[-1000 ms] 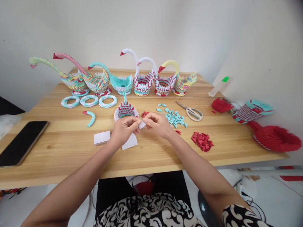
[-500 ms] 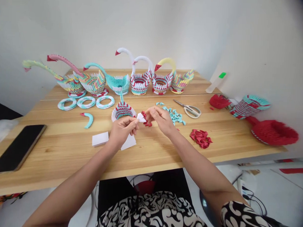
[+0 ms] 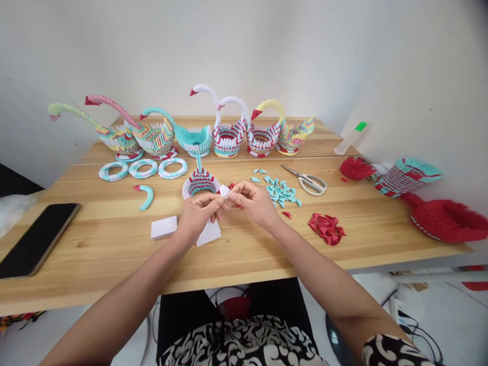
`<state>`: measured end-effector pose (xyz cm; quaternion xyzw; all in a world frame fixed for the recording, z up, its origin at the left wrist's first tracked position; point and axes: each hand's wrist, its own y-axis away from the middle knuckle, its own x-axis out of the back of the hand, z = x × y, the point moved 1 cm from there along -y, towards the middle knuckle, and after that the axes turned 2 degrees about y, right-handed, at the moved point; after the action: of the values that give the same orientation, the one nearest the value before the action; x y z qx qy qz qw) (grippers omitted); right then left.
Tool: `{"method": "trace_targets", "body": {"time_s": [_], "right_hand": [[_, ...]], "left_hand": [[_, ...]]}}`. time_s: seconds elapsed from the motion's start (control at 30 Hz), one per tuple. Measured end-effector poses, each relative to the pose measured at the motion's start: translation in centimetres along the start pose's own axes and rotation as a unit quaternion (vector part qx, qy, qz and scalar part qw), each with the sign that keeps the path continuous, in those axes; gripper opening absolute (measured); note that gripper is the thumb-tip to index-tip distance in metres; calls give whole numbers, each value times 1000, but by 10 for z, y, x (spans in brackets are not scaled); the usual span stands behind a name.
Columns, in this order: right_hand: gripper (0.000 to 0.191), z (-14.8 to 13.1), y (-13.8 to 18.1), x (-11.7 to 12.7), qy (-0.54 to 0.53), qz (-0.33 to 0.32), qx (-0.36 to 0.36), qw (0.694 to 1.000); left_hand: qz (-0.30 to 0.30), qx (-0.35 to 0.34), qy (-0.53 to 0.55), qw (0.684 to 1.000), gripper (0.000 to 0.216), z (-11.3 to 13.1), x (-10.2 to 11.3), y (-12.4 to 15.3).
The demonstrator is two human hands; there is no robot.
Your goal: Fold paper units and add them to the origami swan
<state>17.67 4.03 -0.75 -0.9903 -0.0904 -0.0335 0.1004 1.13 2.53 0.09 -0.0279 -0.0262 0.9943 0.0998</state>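
Observation:
My left hand and my right hand meet above the wooden table, both pinching one small white folded paper piece between their fingertips. Just behind the hands stands a small unfinished paper model in red, teal and white. White paper slips lie on the table under and left of my left hand. A few red folded pieces show behind my fingers.
A row of paper swans lines the back of the table, with three teal rings in front. Scissors, teal pieces and red pieces lie to the right. A phone lies at left. Red paper models sit far right.
The hands spread apart slightly with the white piece raised, then came back together; both now pinch it close to the small model. The view shifted a little.

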Motion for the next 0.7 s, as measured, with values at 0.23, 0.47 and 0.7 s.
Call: {"method": "trace_targets", "body": {"time_s": [0.23, 0.47, 0.7], "right_hand": [[31, 0, 0, 0, -17, 0, -4, 1000], [27, 2, 1, 0, 14, 4, 7, 1000], [28, -2, 3, -3, 19, 15, 21, 999]], "left_hand": [[17, -7, 6, 1000, 23, -1, 1, 0], [27, -9, 33, 999, 20, -1, -1, 1], [29, -7, 50, 998, 21, -3, -2, 1]]}}
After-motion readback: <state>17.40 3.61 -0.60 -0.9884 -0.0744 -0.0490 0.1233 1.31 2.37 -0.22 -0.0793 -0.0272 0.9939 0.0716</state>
